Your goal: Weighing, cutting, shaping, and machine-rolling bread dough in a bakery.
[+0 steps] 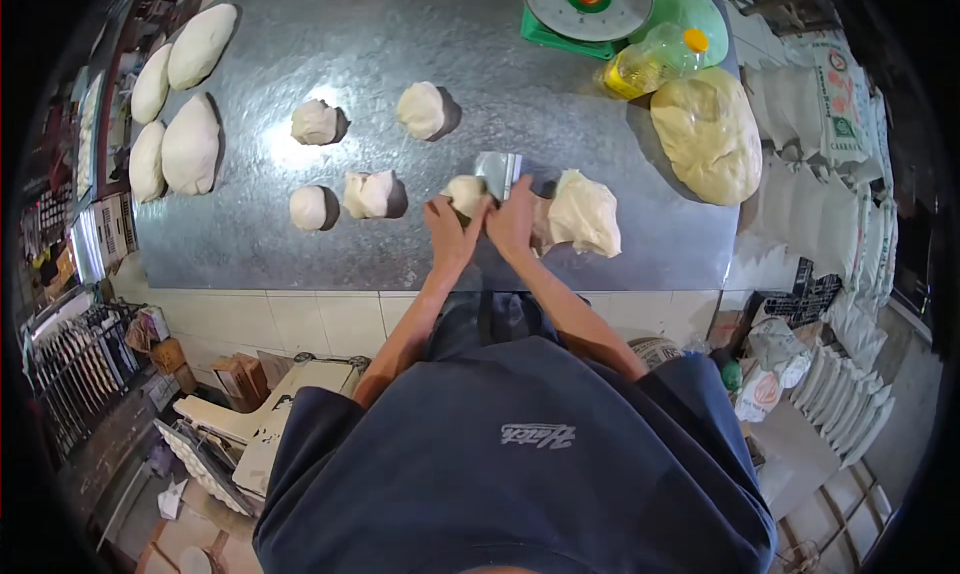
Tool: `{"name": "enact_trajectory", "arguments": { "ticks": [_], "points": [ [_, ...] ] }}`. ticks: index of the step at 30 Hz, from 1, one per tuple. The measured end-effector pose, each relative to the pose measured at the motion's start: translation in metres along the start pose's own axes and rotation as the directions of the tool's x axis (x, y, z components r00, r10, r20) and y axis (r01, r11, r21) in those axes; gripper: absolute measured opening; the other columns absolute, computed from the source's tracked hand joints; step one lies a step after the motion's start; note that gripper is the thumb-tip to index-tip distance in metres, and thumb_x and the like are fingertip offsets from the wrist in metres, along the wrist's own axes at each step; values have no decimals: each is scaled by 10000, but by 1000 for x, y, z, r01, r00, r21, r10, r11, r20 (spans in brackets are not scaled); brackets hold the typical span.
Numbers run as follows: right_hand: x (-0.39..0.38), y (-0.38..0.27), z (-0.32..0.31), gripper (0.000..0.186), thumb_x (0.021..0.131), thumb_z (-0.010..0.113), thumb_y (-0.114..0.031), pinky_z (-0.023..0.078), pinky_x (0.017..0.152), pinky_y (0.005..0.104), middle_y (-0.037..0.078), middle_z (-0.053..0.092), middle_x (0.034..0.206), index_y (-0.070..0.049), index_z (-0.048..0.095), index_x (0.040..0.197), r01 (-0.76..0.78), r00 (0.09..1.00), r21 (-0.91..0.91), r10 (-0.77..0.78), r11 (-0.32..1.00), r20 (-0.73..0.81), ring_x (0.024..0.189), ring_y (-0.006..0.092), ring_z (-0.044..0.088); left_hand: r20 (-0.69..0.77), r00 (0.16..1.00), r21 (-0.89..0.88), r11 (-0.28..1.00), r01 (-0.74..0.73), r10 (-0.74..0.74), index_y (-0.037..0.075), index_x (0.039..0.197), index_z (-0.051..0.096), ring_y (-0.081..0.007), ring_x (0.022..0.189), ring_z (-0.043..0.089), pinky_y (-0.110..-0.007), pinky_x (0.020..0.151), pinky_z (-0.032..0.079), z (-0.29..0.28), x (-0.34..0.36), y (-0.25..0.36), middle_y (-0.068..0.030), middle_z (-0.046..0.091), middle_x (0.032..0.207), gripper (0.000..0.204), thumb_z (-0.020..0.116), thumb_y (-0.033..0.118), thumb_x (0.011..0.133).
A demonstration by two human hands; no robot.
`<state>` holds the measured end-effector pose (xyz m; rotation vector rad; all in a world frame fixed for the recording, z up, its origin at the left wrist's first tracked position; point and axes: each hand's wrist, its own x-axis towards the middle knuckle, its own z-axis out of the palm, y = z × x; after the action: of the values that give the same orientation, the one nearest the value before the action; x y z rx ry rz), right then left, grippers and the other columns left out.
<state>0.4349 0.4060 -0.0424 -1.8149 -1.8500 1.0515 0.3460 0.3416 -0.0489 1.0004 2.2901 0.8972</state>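
My left hand (453, 229) is closed round a small piece of pale dough (464, 192) near the front edge of the metal table. My right hand (514, 219) grips a metal dough scraper (494, 169), whose blade stands right beside that piece. Just right of this hand lies a larger torn lump of dough (585, 214). To the left sit several cut portions: a smooth ball (308, 208), a rough piece (370, 194), another rough piece (315, 123) and a rounder one (420, 111).
Several long dough loaves (191, 144) rest at the table's left end. A big yellowish dough mass (707, 137) lies at the right, by a yellow-capped bottle (655, 62) on its side. Behind stands a green dial scale (588, 14). White sacks (810, 209) are stacked beyond the right edge.
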Motion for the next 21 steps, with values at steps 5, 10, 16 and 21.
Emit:
{"name": "enact_trajectory", "arguments": {
  "ticks": [5,10,16,21],
  "points": [
    [-24,-54,-24,507,776,677,-155,490,704,428,234,591,965,28,390,1153,-64,967,291,-13,955,255,753,385,600,-336,911,-456,887,64,-238,27,1248,317,-268,982,511,-358,864,441,-95,-1,-11,-215,454,1089,588,651,345,882],
    [-22,-9,-90,493,781,671,-156,485,704,439,215,598,934,21,410,1160,51,998,48,-52,998,23,774,368,603,-614,781,-309,946,-99,-119,30,1188,445,-228,944,519,-340,831,462,-185,-23,-55,-147,481,1093,435,655,251,878],
    [-25,14,-136,418,782,607,-98,472,710,443,215,591,931,-9,440,1154,63,995,-337,-32,939,98,790,404,592,-200,967,-315,923,-218,160,13,1138,496,-279,975,509,-385,872,420,-90,-49,-6,-159,521,1043,399,659,231,846],
    [-30,25,-101,434,787,589,-104,469,649,493,263,574,935,44,407,1152,81,994,-427,-43,901,98,762,445,575,127,939,-12,947,-320,319,12,1302,449,-341,1084,455,-416,937,389,10,-38,21,-206,487,1165,493,602,237,891]
  ]
}}
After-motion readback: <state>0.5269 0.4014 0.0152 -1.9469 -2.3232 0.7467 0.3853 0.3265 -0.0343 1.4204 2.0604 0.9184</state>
